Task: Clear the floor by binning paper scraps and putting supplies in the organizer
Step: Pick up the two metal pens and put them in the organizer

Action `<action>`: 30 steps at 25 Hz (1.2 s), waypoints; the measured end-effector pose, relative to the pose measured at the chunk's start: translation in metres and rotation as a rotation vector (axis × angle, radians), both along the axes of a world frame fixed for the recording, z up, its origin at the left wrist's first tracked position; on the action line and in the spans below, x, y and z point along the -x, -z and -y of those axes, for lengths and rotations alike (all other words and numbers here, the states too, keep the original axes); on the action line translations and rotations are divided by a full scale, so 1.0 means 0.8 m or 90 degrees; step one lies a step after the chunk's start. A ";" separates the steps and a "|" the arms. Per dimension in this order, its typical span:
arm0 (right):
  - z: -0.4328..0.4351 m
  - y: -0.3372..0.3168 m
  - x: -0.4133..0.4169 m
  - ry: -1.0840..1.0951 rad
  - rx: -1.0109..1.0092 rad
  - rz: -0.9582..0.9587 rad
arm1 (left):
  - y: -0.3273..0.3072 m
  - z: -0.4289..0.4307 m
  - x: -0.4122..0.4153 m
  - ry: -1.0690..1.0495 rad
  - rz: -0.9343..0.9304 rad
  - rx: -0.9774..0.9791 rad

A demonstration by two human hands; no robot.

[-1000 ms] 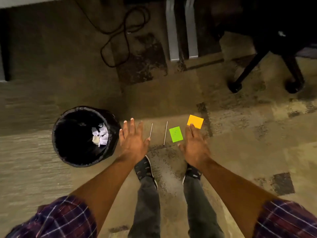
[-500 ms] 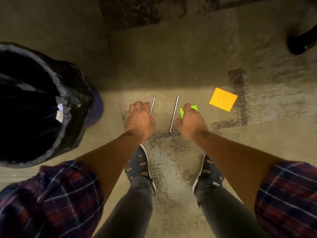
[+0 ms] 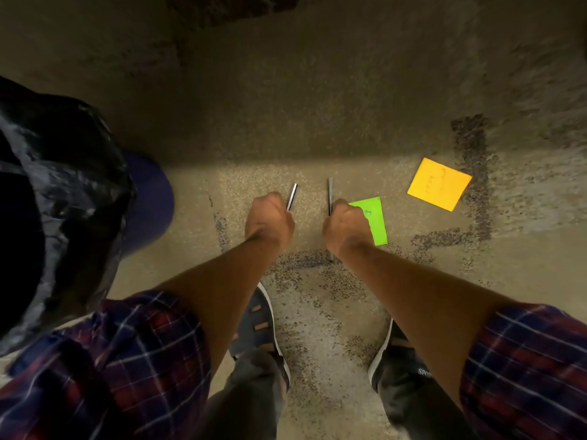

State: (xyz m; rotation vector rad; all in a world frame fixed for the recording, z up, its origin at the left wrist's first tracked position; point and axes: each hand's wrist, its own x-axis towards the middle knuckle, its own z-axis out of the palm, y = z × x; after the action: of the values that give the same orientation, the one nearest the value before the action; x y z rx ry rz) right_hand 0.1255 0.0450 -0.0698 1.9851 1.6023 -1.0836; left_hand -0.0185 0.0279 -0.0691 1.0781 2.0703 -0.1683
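Showing "SPO" lettering, right shoe [image 3: 409, 373] beside carpet [image 3: 317, 312].

Glossy crinkled black plastic bin liner [image 3: 63, 198], speckled rough matt carpet floor [image 3: 317, 122] beside it, two thin shiny metal rods [image 3: 291, 196], matt paper notes past them, green [image 3: 374, 220] and orange [image 3: 438, 184], woven plaid cloth sleeves [image 3: 127, 360].
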 end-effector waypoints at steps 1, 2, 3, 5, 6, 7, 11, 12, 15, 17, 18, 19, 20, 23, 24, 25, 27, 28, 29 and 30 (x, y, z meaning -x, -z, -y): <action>-0.002 -0.007 0.001 0.010 0.005 -0.018 | -0.003 0.003 0.001 -0.058 0.053 -0.013; -0.004 -0.016 0.001 0.019 0.002 -0.038 | -0.008 0.005 0.002 -0.122 0.104 -0.030; -0.006 -0.027 0.000 0.026 -0.007 -0.063 | -0.018 0.006 0.002 -0.172 0.135 -0.047; -0.006 -0.059 -0.005 0.047 -0.034 -0.124 | -0.047 0.007 0.002 -0.229 0.169 -0.068; -0.005 -0.075 -0.008 0.067 -0.049 -0.155 | -0.061 0.005 0.000 -0.255 0.187 -0.068; -0.004 -0.093 -0.011 0.090 -0.066 -0.183 | -0.079 0.003 -0.002 -0.282 0.211 -0.065; -0.010 -0.188 -0.024 0.153 -0.129 -0.269 | -0.184 -0.009 -0.018 -0.401 0.309 -0.089; -0.013 -0.213 -0.026 0.154 -0.141 -0.294 | -0.212 -0.013 -0.024 -0.429 0.331 -0.106; -0.025 -0.295 -0.030 0.173 -0.169 -0.350 | -0.303 -0.024 -0.039 -0.486 0.410 -0.135; -0.035 -0.349 -0.035 0.198 -0.189 -0.384 | -0.363 -0.035 -0.046 -0.498 0.446 -0.145; -0.040 -0.376 -0.039 0.209 -0.197 -0.399 | -0.391 -0.040 -0.048 -0.499 0.458 -0.155; -0.046 -0.408 -0.044 0.215 -0.206 -0.412 | -0.423 -0.046 -0.051 -0.495 0.467 -0.166; -0.052 -0.438 -0.050 0.216 -0.212 -0.423 | -0.451 -0.052 -0.054 -0.492 0.474 -0.176; -0.062 -0.523 -0.066 0.225 -0.217 -0.468 | -0.537 -0.065 -0.067 -0.510 0.501 -0.205; -0.068 -0.553 -0.073 0.232 -0.215 -0.480 | -0.569 -0.070 -0.072 -0.514 0.512 -0.215; -0.072 -0.581 -0.079 0.234 -0.212 -0.490 | -0.598 -0.073 -0.077 -0.513 0.523 -0.219; -0.079 -0.636 -0.093 0.226 -0.218 -0.508 | -0.656 -0.077 -0.089 -0.497 0.537 -0.224; -0.081 -0.663 -0.100 0.220 -0.229 -0.512 | -0.684 -0.079 -0.094 -0.489 0.539 -0.226; -0.083 -0.693 -0.108 0.217 -0.242 -0.512 | -0.717 -0.082 -0.100 -0.478 0.534 -0.229; -0.085 -0.720 -0.114 0.214 -0.257 -0.509 | -0.746 -0.084 -0.107 -0.467 0.531 -0.234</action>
State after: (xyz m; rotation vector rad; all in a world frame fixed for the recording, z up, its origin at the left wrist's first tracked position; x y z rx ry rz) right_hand 0.2170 0.1132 0.5065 2.2855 2.0269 -2.0091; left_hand 0.0667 0.0953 0.5277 0.3852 1.5886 0.9020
